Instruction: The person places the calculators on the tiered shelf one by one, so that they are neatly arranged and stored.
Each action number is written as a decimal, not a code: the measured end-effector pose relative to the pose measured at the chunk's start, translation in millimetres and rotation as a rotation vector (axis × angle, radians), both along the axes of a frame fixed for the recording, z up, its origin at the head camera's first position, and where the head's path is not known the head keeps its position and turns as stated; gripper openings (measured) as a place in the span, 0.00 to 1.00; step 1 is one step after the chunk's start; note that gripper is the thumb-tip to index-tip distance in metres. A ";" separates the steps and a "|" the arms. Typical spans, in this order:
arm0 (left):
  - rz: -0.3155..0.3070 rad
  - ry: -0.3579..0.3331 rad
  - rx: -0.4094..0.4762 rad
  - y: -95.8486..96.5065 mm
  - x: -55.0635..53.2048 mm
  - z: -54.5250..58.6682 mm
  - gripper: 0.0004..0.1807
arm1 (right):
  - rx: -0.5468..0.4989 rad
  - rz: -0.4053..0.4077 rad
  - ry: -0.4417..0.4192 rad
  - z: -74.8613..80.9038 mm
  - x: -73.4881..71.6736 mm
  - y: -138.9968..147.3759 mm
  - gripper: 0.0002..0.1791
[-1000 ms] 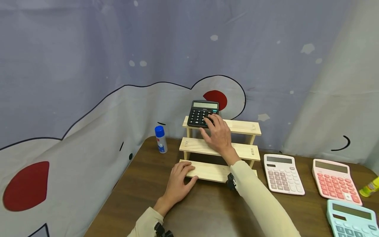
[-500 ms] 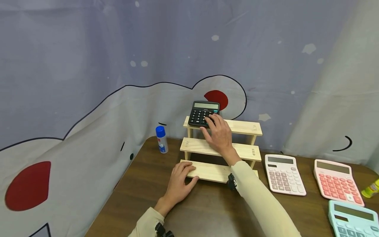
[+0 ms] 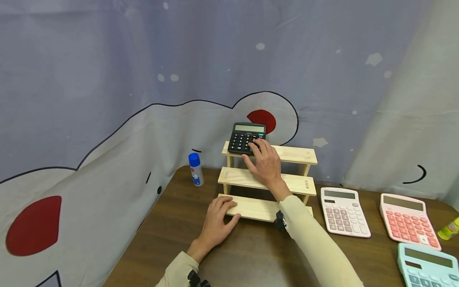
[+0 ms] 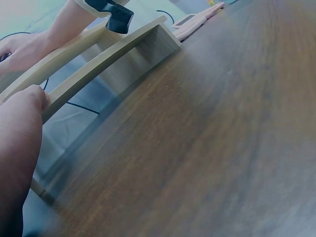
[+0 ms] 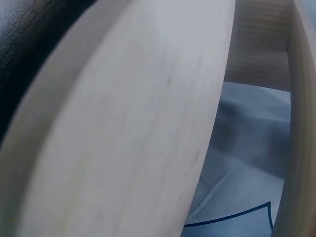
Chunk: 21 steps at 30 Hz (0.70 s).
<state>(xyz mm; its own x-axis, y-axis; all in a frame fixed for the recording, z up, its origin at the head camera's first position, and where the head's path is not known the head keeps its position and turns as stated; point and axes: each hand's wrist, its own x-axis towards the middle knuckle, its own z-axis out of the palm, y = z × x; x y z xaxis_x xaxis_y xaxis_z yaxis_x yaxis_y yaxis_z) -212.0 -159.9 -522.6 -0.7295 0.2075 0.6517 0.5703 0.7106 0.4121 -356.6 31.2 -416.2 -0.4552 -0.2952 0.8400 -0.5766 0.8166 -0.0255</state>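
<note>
A black calculator [image 3: 241, 140] leans back at the left end of the top shelf of a three-step wooden rack [image 3: 294, 180]. My right hand [image 3: 267, 163] reaches over the rack, its fingertips on the calculator's lower right keys and its thumb pointing left, below the calculator's bottom edge. At the left end of the lowest shelf rests my left hand [image 3: 214, 221], fingers laid over the board and thumb by its front edge. In the left wrist view, part of the left hand [image 4: 22, 113] meets the edge of a board. Pale shelf wood [image 5: 133, 128] fills much of the right wrist view.
Right of the rack lie a white calculator [image 3: 346, 211], a pink calculator [image 3: 408, 219] and a light blue calculator [image 3: 428, 265] cut off by the frame. A blue-capped bottle [image 3: 195, 170] stands left of the rack. A yellow object [image 3: 449, 229] sits at the right edge. A printed curtain [image 3: 172, 131] hangs behind.
Both hands and the black calculator hold their places; the head view has only shifted very slightly.
</note>
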 end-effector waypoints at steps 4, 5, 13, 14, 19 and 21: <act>0.000 0.044 -0.005 0.1 -1.6 -1.7 0.17 | 0.000 0.001 -0.007 0.5 0.4 0.6 0.26; 0.001 0.050 -0.008 0.2 -2.0 -1.8 0.17 | -0.001 0.001 -0.004 0.7 0.5 0.8 0.26; 0.005 0.032 -0.011 -1.3 -2.1 -1.2 0.18 | -0.004 0.014 0.021 -0.5 -3.0 0.7 0.25; 0.007 0.031 -0.009 -1.4 -1.8 -1.0 0.18 | -0.004 0.018 0.022 -0.6 -3.3 0.6 0.26; 0.006 0.028 -0.011 0.0 -0.5 -1.4 0.18 | -0.014 0.029 0.030 -2.1 -2.3 1.9 0.25; 0.000 0.024 -0.016 1.2 -0.4 -2.1 0.18 | -0.022 0.027 0.035 -2.8 -1.3 3.3 0.25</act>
<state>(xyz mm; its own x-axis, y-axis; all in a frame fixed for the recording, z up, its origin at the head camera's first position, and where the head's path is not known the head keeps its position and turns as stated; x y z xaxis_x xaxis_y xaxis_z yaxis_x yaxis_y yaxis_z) -212.4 -158.7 -524.7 -0.7137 0.2181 0.6656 0.5796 0.7174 0.3865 -357.9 34.6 -419.0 -0.4180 -0.2878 0.8617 -0.5989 0.8005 -0.0232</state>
